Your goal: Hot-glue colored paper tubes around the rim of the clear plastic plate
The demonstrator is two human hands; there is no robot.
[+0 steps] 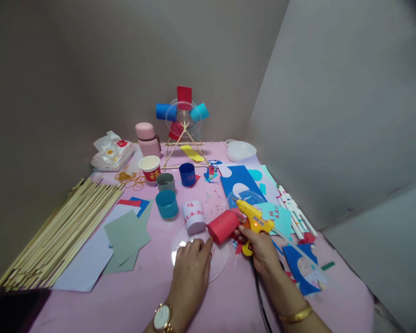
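Note:
My right hand (pixel 261 249) is closed round a yellow glue gun (pixel 254 221), its nozzle pointing up and left near a red paper cup (pixel 223 226) lying on its side. My left hand (pixel 191 266) rests on a clear plastic disc (pixel 219 266), fingertips touching the red cup's lower edge; whether it grips the cup is unclear. A white cup with red writing (pixel 194 216) lies just left of the red one.
A paper-cup wheel model on sticks (pixel 183 121) stands at the back. Teal (pixel 167 203), grey (pixel 166 181), blue (pixel 187 174) and white-red (pixel 149 167) cups, bamboo sticks (pixel 60 231), coloured paper sheets (pixel 125 238), markers (pixel 296 212), a pink flask (pixel 147 138) and tissues (pixel 111 152) cover the pink table.

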